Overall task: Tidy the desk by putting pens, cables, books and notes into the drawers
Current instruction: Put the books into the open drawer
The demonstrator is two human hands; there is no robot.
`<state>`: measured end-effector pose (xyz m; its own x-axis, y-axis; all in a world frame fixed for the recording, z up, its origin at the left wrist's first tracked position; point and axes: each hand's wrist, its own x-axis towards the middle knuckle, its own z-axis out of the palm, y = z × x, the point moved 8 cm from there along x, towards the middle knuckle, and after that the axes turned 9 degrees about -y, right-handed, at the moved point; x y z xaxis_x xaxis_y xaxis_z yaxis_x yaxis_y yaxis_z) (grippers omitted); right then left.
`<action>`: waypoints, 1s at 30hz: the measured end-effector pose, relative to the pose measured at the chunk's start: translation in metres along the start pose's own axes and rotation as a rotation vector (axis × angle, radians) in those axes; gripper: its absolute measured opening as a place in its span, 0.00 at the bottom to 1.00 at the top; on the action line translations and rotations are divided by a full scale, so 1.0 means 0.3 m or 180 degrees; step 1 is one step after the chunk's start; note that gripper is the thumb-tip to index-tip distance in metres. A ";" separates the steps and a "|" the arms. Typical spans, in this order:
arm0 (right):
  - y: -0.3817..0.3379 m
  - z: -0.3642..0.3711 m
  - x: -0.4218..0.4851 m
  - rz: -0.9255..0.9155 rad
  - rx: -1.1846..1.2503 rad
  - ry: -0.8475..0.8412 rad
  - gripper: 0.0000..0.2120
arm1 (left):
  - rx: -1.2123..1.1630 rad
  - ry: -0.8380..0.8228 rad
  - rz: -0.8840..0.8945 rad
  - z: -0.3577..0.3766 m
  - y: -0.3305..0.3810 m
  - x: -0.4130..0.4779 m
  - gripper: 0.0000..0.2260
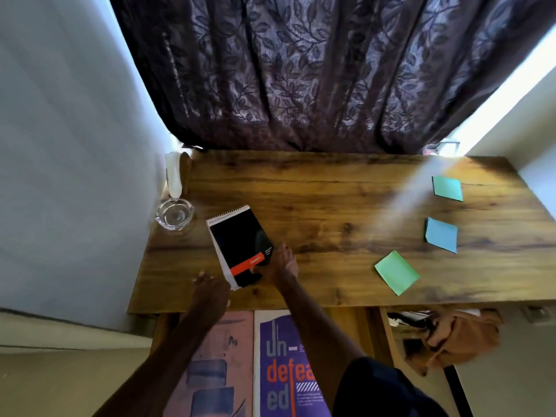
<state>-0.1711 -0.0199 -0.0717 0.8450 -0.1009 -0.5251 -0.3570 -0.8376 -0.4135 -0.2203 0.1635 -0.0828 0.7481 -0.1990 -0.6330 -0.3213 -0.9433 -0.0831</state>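
Observation:
A black spiral notepad (237, 239) with a red band lies on the left part of the wooden desk (331, 206). My right hand (278, 263) grips its near right corner, thumb on the cover. Just to its left, my left hand (209, 288) hovers over the desk's front edge, fingers relaxed and holding nothing. Three sticky notes lie on the right: a teal note (447, 188) at the back, a blue note (441, 235) in the middle, and a green note (396, 272) nearest. Below the desk edge an open drawer holds a pink book (216, 365) and a purple book (282, 365).
A glass ashtray (174, 217) stands at the desk's left edge, with a white object (174, 176) behind it. A dark leaf-patterned curtain (316, 73) hangs behind the desk. A second open drawer on the right holds an orange-brown cloth (457, 338) and dark cables.

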 end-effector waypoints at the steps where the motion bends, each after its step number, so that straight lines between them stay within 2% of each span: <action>1: 0.017 -0.004 -0.007 0.0000 0.0058 0.0015 0.49 | -0.0196 0.0020 0.0014 -0.025 0.004 -0.015 0.18; 3: 0.055 -0.013 -0.022 0.0010 0.0166 0.0093 0.44 | -0.0235 0.0247 -0.0015 -0.009 -0.021 0.009 0.21; 6: 0.148 -0.016 -0.035 0.0146 0.0446 0.0229 0.38 | -0.0624 0.0137 0.0044 0.022 -0.022 0.053 0.24; 7: 0.192 -0.005 -0.026 0.0194 0.0507 0.0249 0.34 | -0.0653 0.0282 0.0047 -0.012 -0.016 0.033 0.26; 8: 0.246 0.019 -0.011 0.0205 0.0555 0.0282 0.29 | -0.0668 0.0196 0.0054 -0.016 -0.012 0.030 0.27; 10: 0.275 -0.012 -0.083 0.0167 0.0544 0.0383 0.24 | -0.0340 0.0010 -0.0042 -0.020 -0.016 0.030 0.21; 11: 0.287 -0.022 -0.115 0.0118 0.0517 0.0405 0.23 | -0.0300 0.0198 -0.0081 -0.041 -0.019 0.026 0.19; 13: 0.323 -0.030 -0.167 0.0160 0.0753 0.0260 0.23 | -0.0507 0.0215 -0.0200 -0.065 -0.014 -0.001 0.17; 15: 0.385 -0.035 -0.212 0.0312 0.1146 0.0168 0.22 | -0.0582 0.0240 -0.0349 -0.074 0.031 -0.028 0.12; 18: 0.469 -0.047 -0.288 0.0335 0.1601 0.0270 0.16 | -0.1331 0.0527 -0.0741 -0.030 0.091 -0.076 0.12; 21: 0.543 -0.041 -0.372 0.0330 0.2325 0.0249 0.13 | -0.1901 0.0978 -0.0668 0.011 0.205 -0.134 0.06; 23: 0.574 -0.030 -0.402 0.0276 0.2624 0.0216 0.14 | -0.2288 0.1030 -0.0480 0.046 0.291 -0.159 0.12; 26: 0.612 -0.008 -0.433 0.0206 0.2984 0.0164 0.11 | -0.2935 0.0528 -0.0444 0.119 0.395 -0.177 0.22; 30: 0.635 -0.003 -0.475 0.0126 0.3380 -0.0198 0.11 | -0.3609 0.0173 -0.0306 0.108 0.478 -0.180 0.20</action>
<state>-0.3593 -0.1656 -0.0750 0.8141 -0.0652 -0.5770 -0.5735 0.0663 -0.8165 -0.3256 0.0476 -0.0855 0.7743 -0.0980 -0.6252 0.4282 -0.6463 0.6316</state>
